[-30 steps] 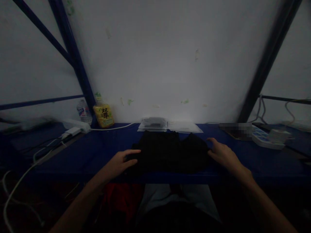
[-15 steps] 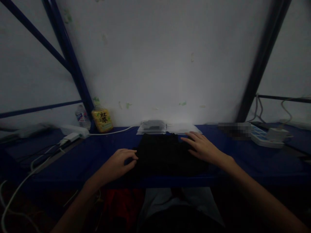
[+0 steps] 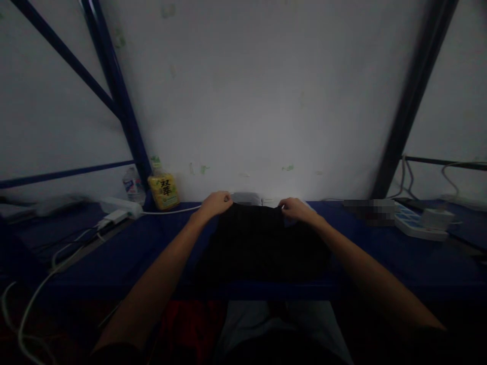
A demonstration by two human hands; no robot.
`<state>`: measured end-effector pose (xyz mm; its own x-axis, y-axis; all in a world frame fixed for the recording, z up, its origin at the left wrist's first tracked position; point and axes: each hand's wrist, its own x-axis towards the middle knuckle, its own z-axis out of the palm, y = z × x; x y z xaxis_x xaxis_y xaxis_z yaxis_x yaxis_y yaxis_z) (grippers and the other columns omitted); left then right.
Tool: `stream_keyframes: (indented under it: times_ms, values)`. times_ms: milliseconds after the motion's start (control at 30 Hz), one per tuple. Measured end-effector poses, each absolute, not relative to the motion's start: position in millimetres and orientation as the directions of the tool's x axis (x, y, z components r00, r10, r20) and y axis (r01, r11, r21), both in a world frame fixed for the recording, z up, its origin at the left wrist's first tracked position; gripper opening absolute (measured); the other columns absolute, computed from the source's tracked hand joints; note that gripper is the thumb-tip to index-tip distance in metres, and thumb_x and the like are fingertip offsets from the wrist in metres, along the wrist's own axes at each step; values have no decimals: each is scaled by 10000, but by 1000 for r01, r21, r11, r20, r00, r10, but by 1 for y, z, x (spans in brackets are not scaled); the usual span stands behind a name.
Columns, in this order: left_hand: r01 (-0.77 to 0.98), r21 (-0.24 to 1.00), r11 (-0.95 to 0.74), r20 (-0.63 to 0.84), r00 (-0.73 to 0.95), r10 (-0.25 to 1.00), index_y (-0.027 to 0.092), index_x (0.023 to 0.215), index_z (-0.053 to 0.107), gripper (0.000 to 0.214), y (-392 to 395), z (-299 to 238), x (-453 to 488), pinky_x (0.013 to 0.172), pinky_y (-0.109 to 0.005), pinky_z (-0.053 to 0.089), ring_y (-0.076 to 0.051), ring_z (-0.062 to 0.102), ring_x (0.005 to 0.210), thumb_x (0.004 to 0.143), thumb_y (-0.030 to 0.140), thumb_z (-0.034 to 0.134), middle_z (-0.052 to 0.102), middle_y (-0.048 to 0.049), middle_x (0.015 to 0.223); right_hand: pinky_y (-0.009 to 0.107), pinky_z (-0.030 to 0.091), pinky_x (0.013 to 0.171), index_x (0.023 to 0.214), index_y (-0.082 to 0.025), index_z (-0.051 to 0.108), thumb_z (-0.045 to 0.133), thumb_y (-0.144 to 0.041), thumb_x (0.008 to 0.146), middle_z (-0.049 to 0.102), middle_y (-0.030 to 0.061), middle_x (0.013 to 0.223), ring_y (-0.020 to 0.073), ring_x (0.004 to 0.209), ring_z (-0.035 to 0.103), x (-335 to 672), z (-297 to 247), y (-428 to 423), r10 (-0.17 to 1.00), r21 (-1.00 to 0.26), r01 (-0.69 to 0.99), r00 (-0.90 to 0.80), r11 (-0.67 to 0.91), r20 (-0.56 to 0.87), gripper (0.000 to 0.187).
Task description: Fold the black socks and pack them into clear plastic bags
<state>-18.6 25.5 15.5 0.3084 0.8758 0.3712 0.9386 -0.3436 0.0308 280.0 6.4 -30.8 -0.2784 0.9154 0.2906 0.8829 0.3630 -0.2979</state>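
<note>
My left hand (image 3: 216, 204) and right hand (image 3: 299, 209): fingers pinched on the far edge of one black cloth (image 3: 262, 243), spread from them toward me over the blue tabletop (image 3: 129, 253). Done, by my judgement: both ends gripped. Left: near part, apparently unlifted; layers too dark to count. Outward left of the fingers: yellow bottle (image 3: 164, 192), apparently lettered 双萃; clear bottle (image 3: 133, 186), label illegible.

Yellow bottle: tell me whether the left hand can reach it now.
Probably yes, once the left hand releases the black cloth: only a white cable shows between that hand and the yellow bottle.
</note>
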Motion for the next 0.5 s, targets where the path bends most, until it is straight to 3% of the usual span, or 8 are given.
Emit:
stream_keyframes:
  times_ms: [67,100,167,233,333,433,500]
  values:
    - [939,-78,-336,413,337,846,166,985,646,244,33,5,-8,758,-288,422,-220,593,919,815,256,496,669,-86,977,249,464,707,1037,-162,685,529,-161,805,719,65,851,172,763,658,281,-32,16,941,-280,913,-228,296,251,279]
    - [923,-127,-363,426,381,820,169,1016,639,258,32,-2,-2,801,-307,424,-233,582,968,826,271,496,658,-98,1021,256,465,747,1062,-160,675,526,-152,809,717,76,900,178,815,656,281,-33,16,931,-264,919,-213,294,296,294]
    - [864,-166,-476,370,502,782,182,1048,632,290,26,-16,9,859,-334,422,-246,569,1016,862,338,473,641,-107,1070,268,450,836,1105,-156,656,491,-126,828,699,92,1010,181,927,636,277,-35,11,864,-221,896,-266,386,427,324]
    - [807,-114,-579,208,589,781,200,1112,619,390,16,-31,18,874,-351,433,-252,582,1011,891,457,426,634,-109,1103,278,431,899,1139,-167,642,457,-144,863,677,89,1084,179,998,612,270,-40,-1,763,-162,807,-441,567,472,333]
    - [836,-41,-547,11,548,837,242,1324,493,625,0,-53,21,937,-442,410,-316,533,1140,869,647,353,543,-134,1299,308,415,950,1220,-186,607,441,-294,925,634,100,1186,202,1087,578,262,-55,-19,676,-109,687,-654,719,340,356]
    - [887,-13,-461,-13,461,887,309,1464,279,768,-11,-72,13,1023,-555,297,-384,310,1347,833,748,290,321,-129,1501,365,411,968,1299,-195,557,404,-459,939,552,131,1313,253,1145,552,263,-71,-28,780,-91,781,-592,617,203,472]
    - [899,12,-437,-13,437,899,323,1482,225,782,-12,-77,3,1046,-577,246,-389,213,1393,833,756,277,239,-125,1538,417,419,957,1317,-222,544,396,-568,910,533,134,1338,292,1145,554,268,-76,-30,845,-74,847,-512,527,155,554]
